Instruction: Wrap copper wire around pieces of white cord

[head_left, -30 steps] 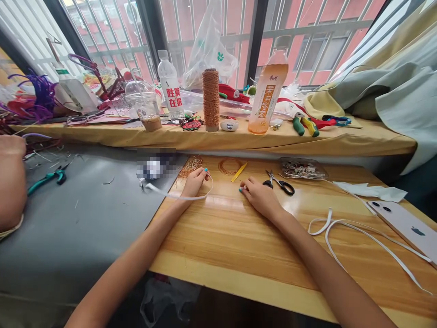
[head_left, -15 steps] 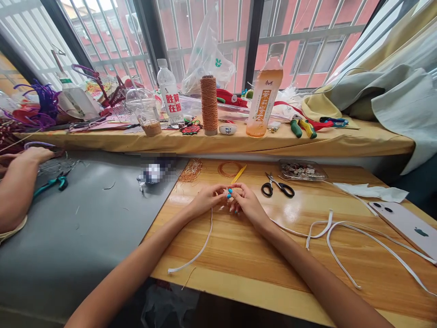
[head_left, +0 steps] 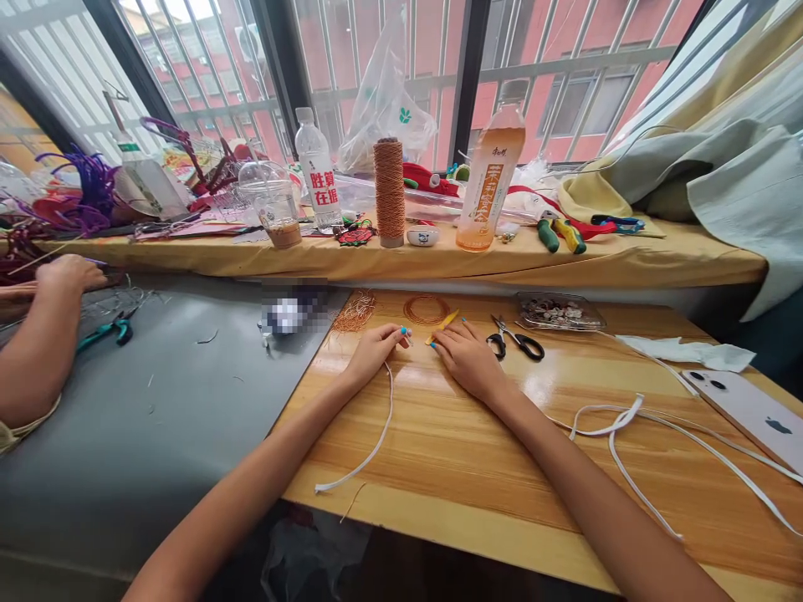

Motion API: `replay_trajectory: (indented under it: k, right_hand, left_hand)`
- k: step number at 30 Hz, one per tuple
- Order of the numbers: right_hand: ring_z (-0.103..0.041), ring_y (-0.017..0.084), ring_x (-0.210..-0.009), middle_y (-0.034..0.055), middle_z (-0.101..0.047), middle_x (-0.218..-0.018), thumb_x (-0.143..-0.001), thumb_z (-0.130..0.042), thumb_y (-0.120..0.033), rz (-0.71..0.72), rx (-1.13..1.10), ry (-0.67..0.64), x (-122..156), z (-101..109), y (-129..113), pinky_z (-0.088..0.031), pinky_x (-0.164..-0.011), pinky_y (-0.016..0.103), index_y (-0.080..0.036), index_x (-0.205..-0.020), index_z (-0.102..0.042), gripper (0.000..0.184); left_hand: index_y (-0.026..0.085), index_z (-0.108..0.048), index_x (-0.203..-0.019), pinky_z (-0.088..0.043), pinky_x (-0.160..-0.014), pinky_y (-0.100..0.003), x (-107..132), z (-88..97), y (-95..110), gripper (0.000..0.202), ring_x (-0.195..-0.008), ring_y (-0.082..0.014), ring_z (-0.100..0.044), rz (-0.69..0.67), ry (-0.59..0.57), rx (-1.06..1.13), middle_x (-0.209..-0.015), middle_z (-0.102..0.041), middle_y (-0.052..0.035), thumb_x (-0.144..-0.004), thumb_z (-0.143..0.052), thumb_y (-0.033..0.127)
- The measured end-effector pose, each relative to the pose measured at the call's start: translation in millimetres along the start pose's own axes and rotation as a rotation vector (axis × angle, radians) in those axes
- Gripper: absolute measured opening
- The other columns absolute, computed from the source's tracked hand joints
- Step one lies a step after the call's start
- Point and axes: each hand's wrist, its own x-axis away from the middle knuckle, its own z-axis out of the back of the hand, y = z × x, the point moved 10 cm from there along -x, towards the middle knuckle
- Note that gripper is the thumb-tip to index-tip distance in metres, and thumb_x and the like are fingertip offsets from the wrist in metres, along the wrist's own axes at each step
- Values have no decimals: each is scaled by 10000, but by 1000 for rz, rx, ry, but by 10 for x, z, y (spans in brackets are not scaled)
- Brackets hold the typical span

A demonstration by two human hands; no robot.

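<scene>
My left hand point(head_left: 376, 355) is closed, with thumb and forefinger pinched on a white cord point(head_left: 390, 410). One end of the cord trails down over the wooden table, and a small pale bit shows at the fingertips. My right hand point(head_left: 467, 358) lies low over the table with its fingers spread. Its thumb and forefinger are at the lower end of a yellow pointed tool point(head_left: 447, 324); whether they touch it I cannot tell. Just right of these fingers lie black-handled scissors point(head_left: 515, 336). A coil of thin brown cord point(head_left: 419, 309) rests behind the yellow tool.
More white cord point(head_left: 611, 435) loops across the right, near a phone point(head_left: 753, 418) and a clear tray of small pieces point(head_left: 558, 311). On the ledge stand a brown thread spool point(head_left: 390, 192) and bottles. At far left another person's hand point(head_left: 72, 272) works near teal pliers point(head_left: 109, 330).
My hands were together on the white cord. Now my right hand has let go and moved right to the yellow tool, while my left hand keeps the cord and has shifted slightly left.
</scene>
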Motion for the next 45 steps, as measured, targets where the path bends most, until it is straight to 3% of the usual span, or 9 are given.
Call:
replay_trajectory:
  k: [4, 8, 11, 16, 22, 27, 32, 39, 45]
  right_hand:
    - [-491, 189, -884, 90, -599, -972, -838, -310, -178, -31, 49, 87, 41, 173, 10, -322, -814, 312, -124, -1077, -521, 323]
    - [-457, 192, -898, 77, -579, -985, -778, -365, -74, 24, 126, -41, 60, 107, 97, -325, -751, 287, -147, -1032, -545, 319]
    - [-443, 198, -883, 69, -584, -900, -778, -381, -93, 111, 199, -102, 73, 87, 72, -318, -730, 291, -157, -915, -579, 250]
    - [-436, 212, -848, 100, -532, -960, -769, -409, -143, 99, 314, 3, 56, 279, -13, -325, -710, 303, -144, -845, -574, 182]
    - [-464, 172, -887, 84, -469, -1145, -798, -339, -108, 83, 198, 46, 76, 321, -8, -360, -720, 265, -150, -1146, -436, 364]
    - [-457, 177, -930, 61, -465, -1186, -794, -325, -75, 261, 121, -141, 122, 46, -198, -367, -742, 293, -212, -1205, -387, 437]
    - [-484, 174, -842, 81, -535, -947, -796, -366, -132, 162, 90, -186, 104, 54, -195, -374, -678, 275, -189, -1038, -520, 292]
    - [-471, 173, -897, 82, -519, -993, -784, -353, -92, 168, 59, -201, 112, 28, -251, -365, -737, 277, -149, -952, -508, 236]
    - [-493, 129, -695, 46, -506, -875, -753, -421, -165, 147, 6, -239, 113, 54, -254, -341, -577, 222, -170, -849, -500, 125]
  left_hand:
    - [125, -553, -612, -284, -443, -184, 10, 30, -10, 237, -440, -52, -357, 46, 22, 73, -594, -550, 9, -707, -461, 323]
    - [125, -553, -700, -289, -443, -180, 15, 43, -23, 180, -448, -49, -369, 66, 50, 124, -633, -563, 6, -684, -493, 294]
    - [124, -536, -711, -291, -442, -177, 9, 25, -43, 169, -443, -44, -372, 71, 46, 158, -635, -560, 8, -675, -506, 287]
    - [136, -517, -688, -285, -427, -171, 10, 37, -62, 154, -431, -48, -377, 76, 56, 194, -514, -460, 50, -655, -533, 286]
    - [148, -500, -778, -284, -415, -168, 23, 41, -70, 181, -424, -46, -383, 92, 59, 264, -559, -505, 45, -639, -544, 256]
    - [143, -563, -820, -368, -560, -189, 16, -12, -17, 192, -628, -94, -510, -7, -10, 125, -698, -590, -3, -665, -524, 248]
    - [170, -603, -883, -385, -684, -236, 48, -91, 76, 221, -763, -132, -523, -105, -97, -107, -837, -614, -26, -715, -466, 216]
    - [177, -595, -881, -327, -824, -316, 83, 67, 308, 196, -883, -169, -472, -323, 72, -530, -896, -608, -37, -756, -453, 228]
    - [213, -615, -838, -300, -828, -338, 110, -113, 216, 171, -878, -174, -442, -396, -106, -745, -849, -606, -20, -750, -469, 211]
